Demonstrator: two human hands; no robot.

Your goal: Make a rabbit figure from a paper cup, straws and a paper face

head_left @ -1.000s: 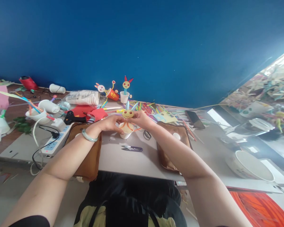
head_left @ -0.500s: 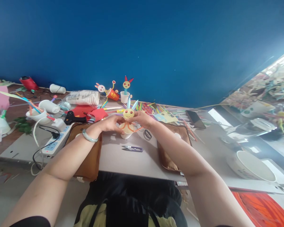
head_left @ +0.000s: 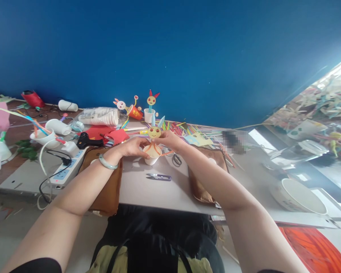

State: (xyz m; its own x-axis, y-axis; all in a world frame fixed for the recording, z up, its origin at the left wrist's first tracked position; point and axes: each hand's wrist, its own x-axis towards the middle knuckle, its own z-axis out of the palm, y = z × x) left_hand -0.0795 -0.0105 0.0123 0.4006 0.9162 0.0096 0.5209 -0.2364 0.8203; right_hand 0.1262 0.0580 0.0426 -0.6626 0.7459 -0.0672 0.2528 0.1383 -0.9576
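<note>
A white paper cup [head_left: 152, 160] stands on the table in front of me, with orange strips rising from it. Above its rim is a round yellow face [head_left: 154, 132] with light blue ears. My left hand [head_left: 136, 147] grips the cup's left side, thumb at the rim. My right hand [head_left: 168, 139] pinches the figure just below the face, from the right. Purple-handled snips [head_left: 159, 177] lie on the table nearer to me, and dark scissor handles [head_left: 176, 160] rest right of the cup.
Brown cushions [head_left: 105, 193] lie under both forearms. Behind are a red-eared figure in a cup [head_left: 148, 115], a tipped red cup [head_left: 135, 112], stacked cups [head_left: 102, 116] and colored strips. A power strip [head_left: 68, 169] and black glue gun [head_left: 88, 141] sit left; a white bowl [head_left: 302, 196] is right.
The face has risen slightly and its right ear leans further right. My right hand has moved up a little with it, and more of the cup's inside shows.
</note>
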